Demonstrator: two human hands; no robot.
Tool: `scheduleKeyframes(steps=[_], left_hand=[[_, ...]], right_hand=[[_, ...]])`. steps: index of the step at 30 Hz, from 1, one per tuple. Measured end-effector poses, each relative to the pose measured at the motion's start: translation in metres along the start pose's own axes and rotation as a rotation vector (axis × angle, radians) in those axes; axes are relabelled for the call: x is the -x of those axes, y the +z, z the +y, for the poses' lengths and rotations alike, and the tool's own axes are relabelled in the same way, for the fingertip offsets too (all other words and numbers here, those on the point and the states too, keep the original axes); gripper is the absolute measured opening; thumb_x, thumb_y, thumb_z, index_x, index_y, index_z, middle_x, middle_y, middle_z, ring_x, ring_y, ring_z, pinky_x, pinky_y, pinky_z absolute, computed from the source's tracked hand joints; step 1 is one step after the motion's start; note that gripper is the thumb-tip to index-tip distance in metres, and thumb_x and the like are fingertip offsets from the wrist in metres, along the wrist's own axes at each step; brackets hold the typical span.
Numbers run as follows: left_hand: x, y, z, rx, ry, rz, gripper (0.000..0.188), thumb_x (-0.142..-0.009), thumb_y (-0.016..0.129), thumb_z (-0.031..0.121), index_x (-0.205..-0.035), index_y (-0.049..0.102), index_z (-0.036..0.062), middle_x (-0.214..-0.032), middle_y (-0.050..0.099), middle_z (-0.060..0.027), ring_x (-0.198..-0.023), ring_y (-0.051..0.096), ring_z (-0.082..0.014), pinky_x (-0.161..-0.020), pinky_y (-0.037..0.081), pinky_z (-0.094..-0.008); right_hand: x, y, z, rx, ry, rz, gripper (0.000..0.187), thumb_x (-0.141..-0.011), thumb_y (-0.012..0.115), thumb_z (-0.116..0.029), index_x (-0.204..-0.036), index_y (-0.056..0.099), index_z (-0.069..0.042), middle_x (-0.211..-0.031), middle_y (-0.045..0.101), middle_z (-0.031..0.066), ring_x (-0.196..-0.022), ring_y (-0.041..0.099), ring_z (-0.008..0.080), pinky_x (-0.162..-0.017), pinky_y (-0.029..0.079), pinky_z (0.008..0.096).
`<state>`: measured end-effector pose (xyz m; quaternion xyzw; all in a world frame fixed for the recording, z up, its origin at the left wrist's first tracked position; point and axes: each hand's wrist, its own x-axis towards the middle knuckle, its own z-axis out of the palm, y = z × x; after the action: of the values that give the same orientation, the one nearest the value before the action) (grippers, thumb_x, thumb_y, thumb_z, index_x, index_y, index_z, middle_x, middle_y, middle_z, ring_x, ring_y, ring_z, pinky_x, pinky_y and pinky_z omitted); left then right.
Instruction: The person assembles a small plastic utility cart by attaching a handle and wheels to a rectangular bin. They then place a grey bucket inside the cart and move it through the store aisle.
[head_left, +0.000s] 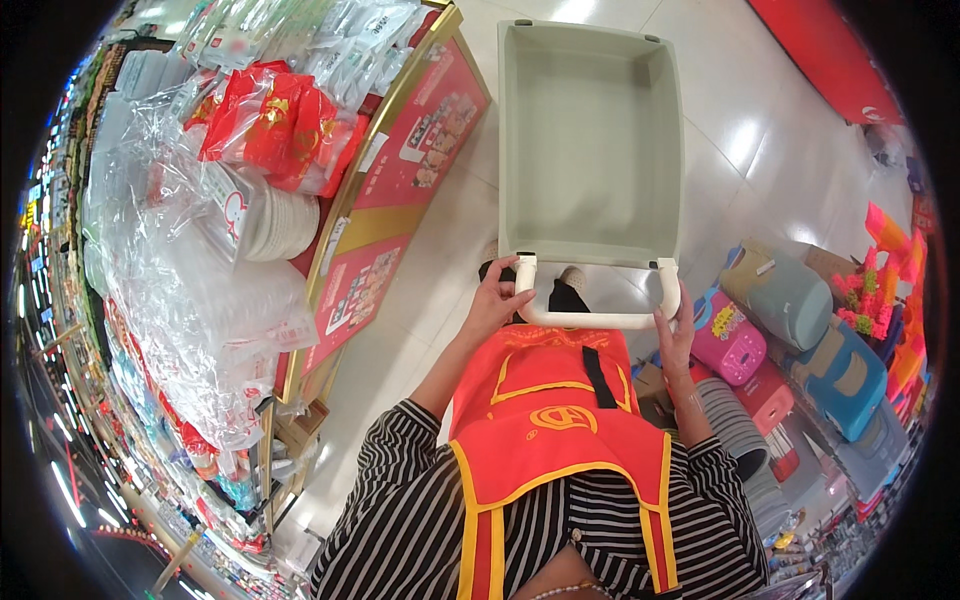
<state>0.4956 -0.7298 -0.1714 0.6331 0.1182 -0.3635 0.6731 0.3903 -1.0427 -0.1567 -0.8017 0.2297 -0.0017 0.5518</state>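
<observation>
A grey-green cart tray (590, 140), deep and rectangular with nothing inside it, stands upright ahead of me on the floor. A white tubular push handle (590, 320) bends out from its near side in a U shape. My left hand (495, 298) grips the left arm of this handle close to its joint with the tray. Around the right bend of the handle, my right hand (676, 332) is closed, partly hidden behind the tube. Below the crossbar hangs my red apron (545, 430) with yellow trim.
A display counter (390, 200) with red panels and gold edges runs along the left, piled with clear plastic packs (220, 300) and red bags (280, 125). Several plastic bins (785, 285) in pink, blue and grey crowd the right. Glossy floor tiles (740, 150) lie around the cart.
</observation>
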Motion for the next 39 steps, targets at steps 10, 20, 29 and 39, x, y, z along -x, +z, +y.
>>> scheduleKeyframes(steps=[10, 20, 29, 39], left_hand=[[-0.006, 0.004, -0.003, -0.077, -0.060, 0.068, 0.050, -0.080, 0.069, 0.011, -0.121, 0.040, 0.0109, -0.065, 0.059, -0.0042, -0.043, 0.046, -0.0074, -0.037, 0.034, -0.0213], [-0.010, 0.012, -0.004, -0.131, -0.031, 0.137, 0.044, -0.080, 0.069, 0.011, -0.117, 0.046, 0.0055, -0.062, 0.060, -0.0037, -0.042, 0.047, -0.0070, -0.037, 0.034, -0.0219], [-0.016, 0.017, 0.013, -0.123, -0.090, 0.189, 0.040, -0.080, 0.069, 0.014, -0.113, 0.051, 0.0015, -0.062, 0.060, -0.0043, -0.043, 0.048, -0.0070, -0.037, 0.035, -0.0221], [-0.013, 0.011, 0.005, -0.148, -0.032, 0.204, 0.045, -0.075, 0.073, 0.010, -0.112, 0.051, -0.0022, -0.061, 0.052, 0.0010, -0.051, 0.047, -0.0040, -0.045, 0.038, -0.0198]], right_hand=[[-0.002, -0.002, 0.022, 0.066, 0.013, -0.026, 0.061, -0.083, 0.061, -0.005, -0.137, 0.033, -0.004, -0.125, 0.051, 0.0115, -0.105, 0.053, 0.0178, -0.086, 0.045, 0.0300], [-0.002, -0.006, 0.025, 0.056, 0.088, -0.020, 0.056, -0.087, 0.060, -0.017, -0.136, 0.037, -0.006, -0.110, 0.060, 0.0130, -0.093, 0.058, 0.0172, -0.084, 0.045, 0.0308], [-0.024, -0.011, -0.019, 0.656, 0.075, -0.032, 0.053, -0.086, 0.058, -0.038, -0.132, 0.042, -0.017, -0.083, 0.063, 0.0214, -0.074, 0.062, 0.0383, -0.064, 0.049, 0.0432], [-0.041, -0.005, -0.037, 0.930, 0.115, -0.113, 0.043, -0.087, 0.055, -0.040, -0.124, 0.050, -0.018, -0.073, 0.063, 0.0173, -0.066, 0.063, 0.0356, -0.057, 0.048, 0.0447]])
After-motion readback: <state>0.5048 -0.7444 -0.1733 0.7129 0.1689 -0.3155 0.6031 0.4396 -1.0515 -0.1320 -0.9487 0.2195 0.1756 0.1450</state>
